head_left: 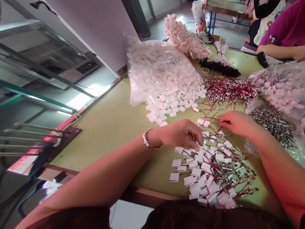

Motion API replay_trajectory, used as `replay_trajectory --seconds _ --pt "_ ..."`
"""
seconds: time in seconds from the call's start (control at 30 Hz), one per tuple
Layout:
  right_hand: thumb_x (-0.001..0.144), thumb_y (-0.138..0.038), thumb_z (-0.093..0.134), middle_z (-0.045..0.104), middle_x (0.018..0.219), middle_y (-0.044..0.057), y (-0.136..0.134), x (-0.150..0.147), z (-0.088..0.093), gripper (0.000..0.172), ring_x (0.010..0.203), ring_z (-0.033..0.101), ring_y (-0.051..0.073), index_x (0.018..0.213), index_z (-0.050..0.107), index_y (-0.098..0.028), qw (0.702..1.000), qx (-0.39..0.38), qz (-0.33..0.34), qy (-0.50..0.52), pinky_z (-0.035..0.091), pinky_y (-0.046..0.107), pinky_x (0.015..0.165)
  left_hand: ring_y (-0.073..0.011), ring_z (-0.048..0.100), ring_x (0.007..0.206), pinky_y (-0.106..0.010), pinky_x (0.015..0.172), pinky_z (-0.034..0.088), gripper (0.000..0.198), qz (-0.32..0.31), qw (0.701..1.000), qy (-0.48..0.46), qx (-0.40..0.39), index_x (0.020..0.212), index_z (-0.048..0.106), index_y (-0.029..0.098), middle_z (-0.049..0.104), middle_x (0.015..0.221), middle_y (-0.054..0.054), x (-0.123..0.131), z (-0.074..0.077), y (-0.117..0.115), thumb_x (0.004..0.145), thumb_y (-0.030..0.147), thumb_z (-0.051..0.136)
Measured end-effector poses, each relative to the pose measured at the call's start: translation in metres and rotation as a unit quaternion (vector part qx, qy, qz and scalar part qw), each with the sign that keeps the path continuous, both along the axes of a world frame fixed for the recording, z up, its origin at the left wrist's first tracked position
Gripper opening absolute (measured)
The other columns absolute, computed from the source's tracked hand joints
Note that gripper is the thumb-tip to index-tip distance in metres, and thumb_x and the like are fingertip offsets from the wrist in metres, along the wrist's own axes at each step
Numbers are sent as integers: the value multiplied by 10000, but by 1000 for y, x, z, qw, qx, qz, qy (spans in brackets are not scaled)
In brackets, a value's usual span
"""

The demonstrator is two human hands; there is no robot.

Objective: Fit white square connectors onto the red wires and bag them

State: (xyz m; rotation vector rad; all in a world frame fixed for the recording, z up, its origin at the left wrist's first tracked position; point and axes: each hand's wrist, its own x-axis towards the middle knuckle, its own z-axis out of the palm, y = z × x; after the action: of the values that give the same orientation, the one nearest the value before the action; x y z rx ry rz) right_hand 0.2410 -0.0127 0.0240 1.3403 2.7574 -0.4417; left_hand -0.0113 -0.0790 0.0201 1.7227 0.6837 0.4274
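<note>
My left hand (183,135), with a bracelet at the wrist, is closed in a pinch over a pile of white plastic connector housings (195,172). A small white connector housing (200,147) shows at its fingertips, partly covered by them. To the right, my right hand (237,125) pinches at a thin red wire (214,118) near the loose red wires. Many housings in the pile have short red wires with metal terminals (234,171) pointing right. Between the hands lie a few more wired housings (206,123).
A large clear bag (164,63) spills white housings onto the green table (102,117). Beyond my right hand lie a heap of red wires (231,89) and a bag of metal terminals (274,124). Bundled white cables (221,52) sit farther back. A person in a purple sleeve (283,27) works at right.
</note>
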Motion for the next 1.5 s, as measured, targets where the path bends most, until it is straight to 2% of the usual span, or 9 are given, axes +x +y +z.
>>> replay_trajectory --seconds 0.2,0.57,0.73,0.83,0.93,1.03,1.13,1.2,1.5 --pt "858 -230 582 636 999 73 5 -3 -6 131 961 541 231 779 684 -205 993 81 82 32 411 339 733 -127 639 678 -207 607 519 151 -47 998 12 -33 864 750 161 715 812 -74 -4 1 0 734 237 760" --pt "924 -194 475 646 972 80 12 -26 -28 235 942 502 226 883 706 -206 982 148 112 28 401 334 725 -140 630 693 -229 635 510 169 -102 993 31 -44 888 750 164 717 824 -73 -5 -2 1 724 204 748" --pt "945 -201 402 664 1021 90 4 -20 -8 318 949 505 229 880 712 -211 974 190 90 89 399 348 768 -129 609 673 -212 616 495 168 -119 992 33 -28 888 748 180 712 807 -63 -2 0 -2 730 237 754" --pt "906 -226 450 688 935 80 -10 -13 17 274 880 557 214 902 724 -209 981 119 104 111 412 345 759 -150 620 691 -239 643 506 177 -144 989 29 -21 876 757 201 723 804 -68 -2 6 -3 709 257 777" --pt "855 -260 522 699 805 25 -21 -8 35 217 713 586 162 857 738 -235 980 -91 156 84 414 303 672 -181 648 769 -283 739 522 111 -159 987 21 -34 835 766 225 742 836 -71 -8 16 -1 729 256 757" --pt "868 -325 514 667 683 -3 -18 -4 35 252 607 555 137 759 721 -231 972 -181 131 67 392 283 600 -168 636 689 -274 674 518 140 -59 997 43 -10 729 748 188 723 735 -64 -16 16 7 779 309 701" --pt "870 -300 496 678 741 20 -1 0 22 252 664 568 156 756 703 -212 995 -31 -9 91 387 298 620 -133 592 622 -244 610 479 200 186 969 115 112 718 709 149 681 690 -40 -16 2 16 811 306 628" --pt "847 -255 519 693 831 37 10 1 12 200 725 582 166 789 704 -209 993 29 -49 105 400 309 658 -134 601 679 -246 651 478 162 278 930 154 187 773 699 148 685 763 -39 -11 -12 20 816 253 584" --pt "832 -262 582 640 850 66 5 -24 -14 125 771 568 197 822 691 -201 999 27 11 18 394 336 640 -163 617 833 -286 782 495 164 229 915 199 265 878 703 183 696 884 -41 3 -34 25 783 208 572"
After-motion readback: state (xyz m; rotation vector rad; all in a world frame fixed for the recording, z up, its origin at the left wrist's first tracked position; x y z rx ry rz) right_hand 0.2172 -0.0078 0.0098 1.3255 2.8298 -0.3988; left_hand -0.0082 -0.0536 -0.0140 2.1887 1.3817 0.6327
